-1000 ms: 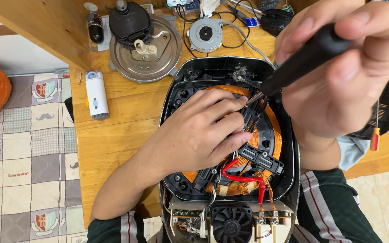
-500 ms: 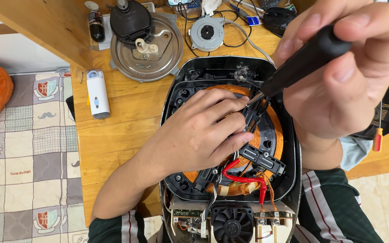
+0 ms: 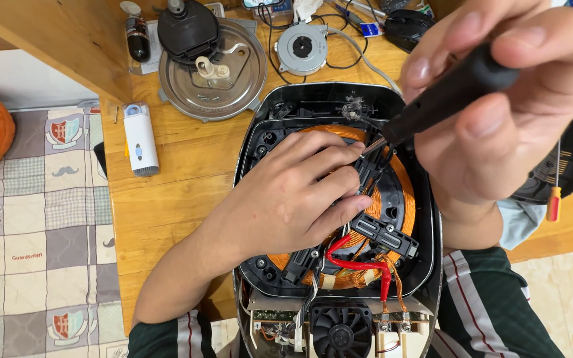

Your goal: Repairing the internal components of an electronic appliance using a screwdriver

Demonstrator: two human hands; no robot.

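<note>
Gingerly, the left hand (image 3: 286,199) lies fingers spread on the copper coil (image 3: 392,199) (fine, easily bent wire, I'd judge) in the opened cooker (image 3: 426,265); the right hand (image 3: 505,99) grips a black screwdriver (image 3: 445,93), tip at the coil's rigid black bracket (image 3: 373,169), the safer hold.

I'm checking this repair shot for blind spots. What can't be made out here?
- Head view: the screwdriver tip's contact point is too small to read among black brackets.
- The left hand covers the copper coil centre.
- The fan is cut off by the bottom edge.
</note>
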